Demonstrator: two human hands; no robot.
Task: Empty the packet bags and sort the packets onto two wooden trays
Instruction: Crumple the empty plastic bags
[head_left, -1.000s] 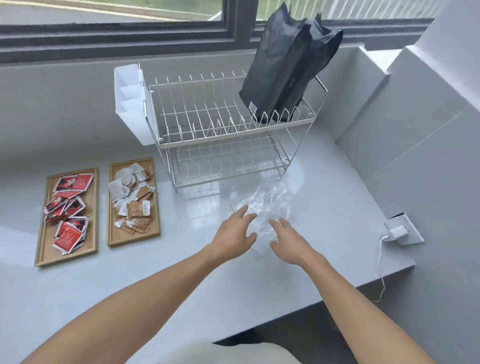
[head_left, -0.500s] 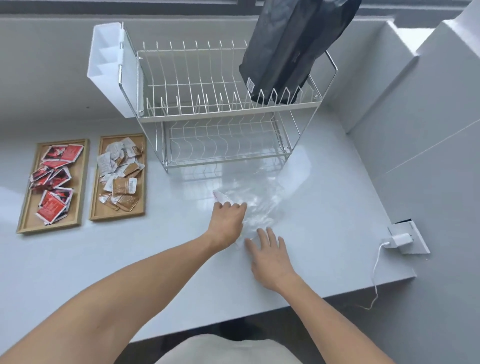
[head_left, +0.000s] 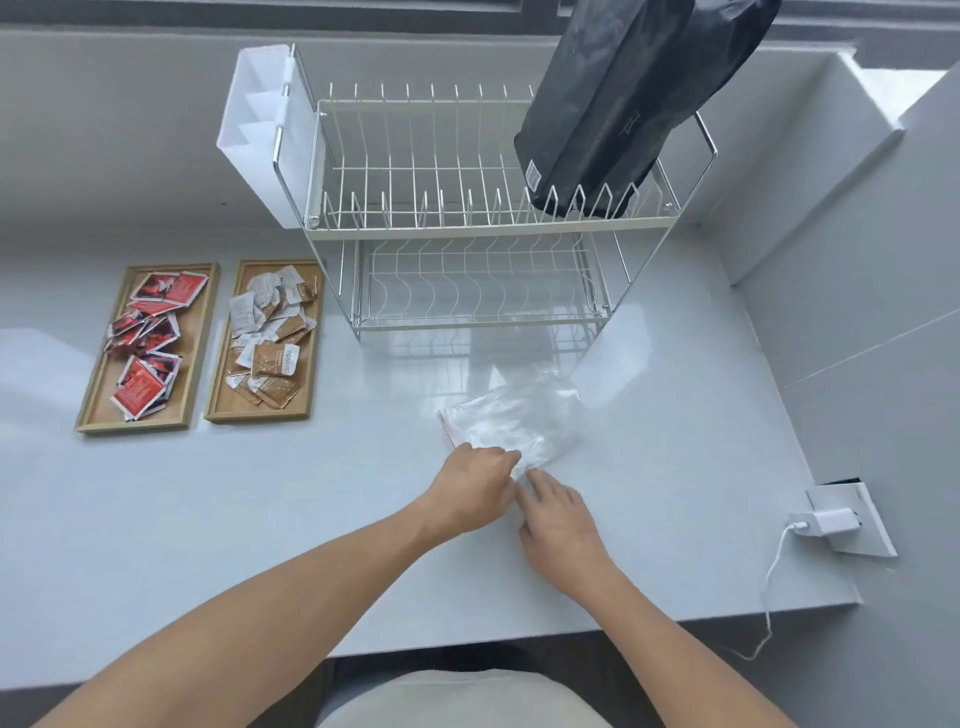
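Grey and glossy, the tabletop (head_left: 260, 519) runs from a window wall at the back to its near edge, where the person stands. The left hand (head_left: 470, 488) is curled, fingers pinched on the near end of a clear plastic bag (head_left: 514, 421) that lies flat toward the near right part of the tabletop; the right hand (head_left: 558, 519) lies just beside it, fingers loosely bent and touching the same end of the bag, though whether it grips the plastic or only presses on it cannot be told. The bag looks flat and see-through with no packet visible inside, so it is probably already emptied. Behind it, toward the back edge, stands a two-tier wire dish rack (head_left: 467, 223) with a black bag (head_left: 618, 109) leaning in its upper right end; what that one holds cannot be seen. Over by the left edge two wooden trays lie side by side: the left tray (head_left: 93, 384) holds red packets (head_left: 143, 384), the right tray (head_left: 306, 364) holds brown and white packets (head_left: 270, 343), each kind kept apart. No loose packet lies on the tabletop. Sorting therefore appears finished or nearly so, and what seems left is dealing with the empty clear bag.
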